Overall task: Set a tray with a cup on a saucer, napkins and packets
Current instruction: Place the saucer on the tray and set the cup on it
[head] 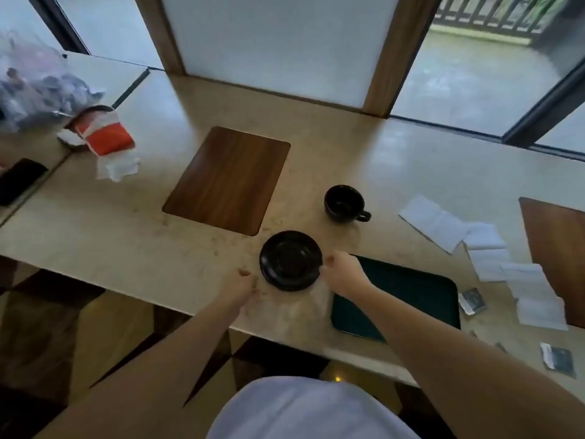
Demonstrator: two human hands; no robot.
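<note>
Nearest, at 4 o'clock by the tabletop point(158, 236) edge: one dark packet point(558, 359), a second packet point(473, 300) a little farther, at 3 o'clock. Both flat, light, probably slick foil; pinch by an edge.

Dark green tray point(421, 289) at 3 o'clock of the saucer, empty, long axis running roughly 9-to-3, slightly skewed. Stiff, light; judged easy to load where it lies.

Left hand point(237, 288) is just beside the saucer's 8 o'clock rim, fingers curled loosely together, holding nothing; cannot tell if it touches the rim. Right hand point(340, 274) is at the saucer's 3 o'clock rim, thumb and fingers pinched close on or at the rim; contact is blurred, so grip cannot be confirmed.

Black saucer point(289, 259) lies flat on the tabletop, just left of the tray, not on it. Round, so no long axis; well faces up. Looks ceramic: stiff, moderately heavy, glazed and slippery, chips if dropped. Best taken by opposite rim edges, fingers under the lip.

White napkins point(487, 248) are scattered at 2 to 3 o'clock, beyond the tray, overlapping. Soft, very light, floppy; lift flat or by a fold.

Black cup point(343, 202) at 1 o'clock of the saucer, upright, mouth up, apart from it. Handle points to 4 o'clock. Fragile, smooth; take by handle or body.

Farthest: a wooden board point(228, 180) at 11 o'clock.
</note>
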